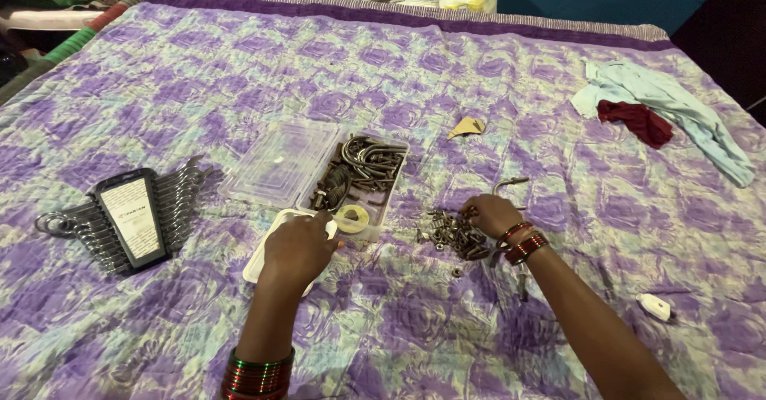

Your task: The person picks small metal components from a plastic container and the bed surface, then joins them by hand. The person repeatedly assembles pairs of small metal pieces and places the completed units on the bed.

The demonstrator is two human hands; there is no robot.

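Seen from the head camera, the left hand rests knuckles-up over a small white tray, its fingers curled down onto the tray's far end; whether they pinch anything cannot be told. Just beyond this hand lies a clear plastic box filled with rusty bolts, U-shaped clamps and a roll of pale tape, and the box's clear lid lies flat beside it, further to the left. Well to the left of the left hand sits a set of spanners in a black holder. The right hand is closed loosely, fingertips pressed down into a small heap of nuts and bolts that lies between the two hands, touching the right one; the grip itself is hidden. A bent metal hook lies just beyond the right hand, and a scrap of tan card further off. Far out to the right of that hand lie a light blue cloth with a dark red cloth on it, and nearer, a small white object. Everything rests on a purple patterned quilt.
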